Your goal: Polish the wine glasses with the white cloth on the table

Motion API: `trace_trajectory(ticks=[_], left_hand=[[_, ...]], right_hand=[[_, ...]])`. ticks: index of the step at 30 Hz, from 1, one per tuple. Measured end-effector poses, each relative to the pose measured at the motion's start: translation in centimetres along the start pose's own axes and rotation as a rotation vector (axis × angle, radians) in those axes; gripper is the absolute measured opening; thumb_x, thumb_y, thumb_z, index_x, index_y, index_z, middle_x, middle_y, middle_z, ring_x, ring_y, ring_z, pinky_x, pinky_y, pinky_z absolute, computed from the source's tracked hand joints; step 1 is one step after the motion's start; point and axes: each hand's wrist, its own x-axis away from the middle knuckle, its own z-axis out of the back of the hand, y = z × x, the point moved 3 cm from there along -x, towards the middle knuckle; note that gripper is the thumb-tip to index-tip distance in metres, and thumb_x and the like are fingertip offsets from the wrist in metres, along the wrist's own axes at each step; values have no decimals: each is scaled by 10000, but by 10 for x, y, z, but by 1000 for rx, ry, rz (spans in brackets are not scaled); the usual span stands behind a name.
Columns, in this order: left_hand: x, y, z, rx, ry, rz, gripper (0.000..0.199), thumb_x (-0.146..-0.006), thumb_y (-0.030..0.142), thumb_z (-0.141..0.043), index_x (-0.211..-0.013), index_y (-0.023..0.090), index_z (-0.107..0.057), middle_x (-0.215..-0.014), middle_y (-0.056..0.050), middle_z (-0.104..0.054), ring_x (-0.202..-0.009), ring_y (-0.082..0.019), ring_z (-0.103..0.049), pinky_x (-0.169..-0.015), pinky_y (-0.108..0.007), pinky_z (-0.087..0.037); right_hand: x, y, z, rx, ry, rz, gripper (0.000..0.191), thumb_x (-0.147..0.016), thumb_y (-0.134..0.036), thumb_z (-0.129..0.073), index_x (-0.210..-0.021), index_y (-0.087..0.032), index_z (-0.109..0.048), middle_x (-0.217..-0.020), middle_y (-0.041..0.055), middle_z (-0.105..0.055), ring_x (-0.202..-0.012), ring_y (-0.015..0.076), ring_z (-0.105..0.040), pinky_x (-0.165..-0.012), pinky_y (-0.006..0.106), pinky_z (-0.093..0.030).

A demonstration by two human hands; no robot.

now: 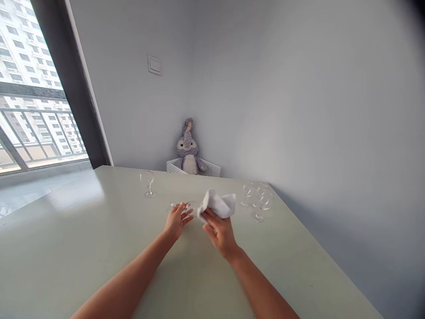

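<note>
My left hand [176, 220] is closed around the stem of a clear wine glass [187, 205], tilted onto its side above the table. The foot of this glass points left and its bowl points right. In my right hand [222, 235] is a white cloth [221, 204], bunched over the fingers and held by the glass's bowl. The cloth hides part of the rim, so I cannot tell whether it reaches inside.
Another wine glass [149, 182] stands upright at the back left of the pale table [83, 230]. Several more glasses [260, 206] stand close together on the right. Behind the table's far edge, a plush toy [189, 153] sits in a white basket [210, 168] against the wall.
</note>
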Motion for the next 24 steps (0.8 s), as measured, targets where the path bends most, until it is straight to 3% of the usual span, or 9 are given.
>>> trace_trajectory(ticks=[3,6,11,15,20,24], left_hand=[[12,-3,-12,-137,-127,-35,297,-721,447,-600,-821,170,-562,-888,-49,-638,-755,-177,-612,-624,-274,-469],[24,-3,-23,-235,-279,-96,293,-718,435,-596,-791,151,-585,-823,-41,-638,-729,-157,-586,-614,-237,-439],[33,-5,-32,-257,-352,-54,252,-728,412,-591,-796,170,-576,-751,0,-576,-683,-120,-539,-644,-258,-471],[37,-4,-37,-203,-435,-72,260,-751,420,-574,-821,170,-586,-848,-30,-557,-797,-150,-537,-735,-329,-496],[37,-1,-38,-232,-447,-255,239,-752,402,-578,-846,185,-611,-1045,-54,-497,-953,-190,-498,-761,-315,-489],[33,0,-37,-469,-424,-414,244,-759,416,-561,-844,197,-625,-1005,-57,-529,-884,-188,-526,-749,-306,-465]], right_hand=[[0,-19,-7,71,-143,136,350,-890,-285,-435,-1236,-268,-490,-1226,34,-542,-1190,239,-408,-1017,455,-277],[0,-19,-10,61,-131,118,336,-883,-237,-431,-1202,-285,-522,-1220,30,-542,-1204,250,-373,-999,466,-300],[-1,6,-7,-325,-41,-194,333,-886,-288,-423,-1205,-270,-518,-1250,46,-503,-1118,216,-463,-925,373,-389],[0,24,-5,-748,32,-536,330,-827,-429,-503,-1056,-221,-619,-1055,57,-620,-979,220,-545,-813,339,-435],[7,30,-20,-1262,41,-887,417,-753,-506,-563,-1052,-216,-596,-910,57,-645,-738,205,-597,-520,270,-439],[11,32,-33,-1411,166,-1022,365,-725,-473,-592,-935,-174,-602,-860,73,-637,-742,211,-600,-535,274,-450]])
